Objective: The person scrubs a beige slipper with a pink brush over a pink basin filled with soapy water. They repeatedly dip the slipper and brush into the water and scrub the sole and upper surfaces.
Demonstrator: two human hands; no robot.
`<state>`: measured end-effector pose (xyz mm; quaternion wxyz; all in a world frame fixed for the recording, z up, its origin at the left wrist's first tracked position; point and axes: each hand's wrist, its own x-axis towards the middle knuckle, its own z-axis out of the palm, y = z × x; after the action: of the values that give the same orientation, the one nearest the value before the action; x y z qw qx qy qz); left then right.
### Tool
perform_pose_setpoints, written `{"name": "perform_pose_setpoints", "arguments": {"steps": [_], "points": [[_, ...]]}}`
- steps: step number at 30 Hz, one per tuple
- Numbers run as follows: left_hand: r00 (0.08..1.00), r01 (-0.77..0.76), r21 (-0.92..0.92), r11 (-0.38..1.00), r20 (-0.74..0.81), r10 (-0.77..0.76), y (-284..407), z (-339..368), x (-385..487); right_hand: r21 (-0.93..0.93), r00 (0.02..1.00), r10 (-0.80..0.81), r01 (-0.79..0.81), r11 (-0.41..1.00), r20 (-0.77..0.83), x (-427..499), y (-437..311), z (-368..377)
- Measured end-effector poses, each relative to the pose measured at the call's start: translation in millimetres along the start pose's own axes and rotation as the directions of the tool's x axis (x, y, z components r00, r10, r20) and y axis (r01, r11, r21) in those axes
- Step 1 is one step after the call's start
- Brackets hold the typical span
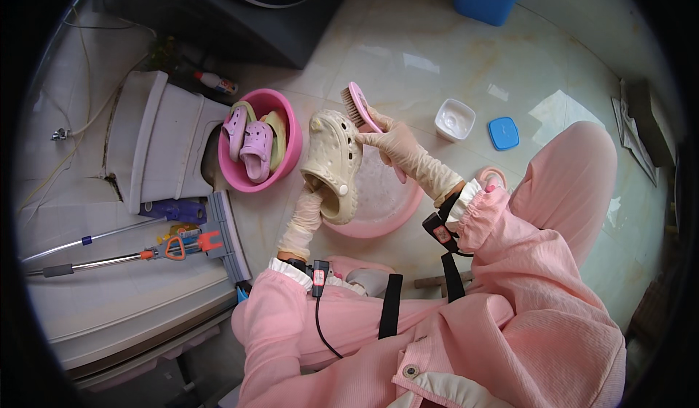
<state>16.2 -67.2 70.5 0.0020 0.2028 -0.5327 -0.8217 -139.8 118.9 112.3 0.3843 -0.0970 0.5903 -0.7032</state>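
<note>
A cream foam clog [330, 159] is held up over a pink basin [390, 189] of cloudy, sudsy water. My left hand [307, 207], in a pale rubber glove, reaches into the clog's foot opening and holds it; the fingers are hidden inside. In my gloved right hand [394, 139] is a pink-backed scrub brush [359, 105], its bristles turned toward the clog and seemingly just apart from it. One right fingertip is at the clog's side. Left of the clog, a deeper pink tub [295, 129] contains lilac clogs [256, 148] and yellow-green footwear [278, 140].
A white container [455, 120] and a blue lid [503, 134] lie to the right. At left are a toilet [164, 146], a bottle [217, 83] and a mop [226, 239]. A dark front-loading washer [262, 26] and a blue bucket [486, 1] stand at the back.
</note>
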Motion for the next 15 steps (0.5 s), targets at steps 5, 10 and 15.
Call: {"name": "perform_pose_setpoints", "arguments": {"steps": [5,10,15], "points": [[0.995,0.100,0.069,0.993,-0.032,-0.098,0.5,-0.6,-0.4,0.018,0.999,-0.042,0.042,0.999,0.022,-5.4,-8.8,10.8],[1.000,0.021,0.237,0.971,-0.015,-0.018,-1.6,-6.3,8.3,-0.114,0.999,-0.053,0.052,0.992,-0.008,-3.2,-2.7,16.0],[0.998,0.065,0.326,0.943,-0.041,-0.055,-1.3,-7.7,13.2,-0.167,0.980,-0.134,0.110,0.980,-0.147,-2.3,12.3,26.5]]}}
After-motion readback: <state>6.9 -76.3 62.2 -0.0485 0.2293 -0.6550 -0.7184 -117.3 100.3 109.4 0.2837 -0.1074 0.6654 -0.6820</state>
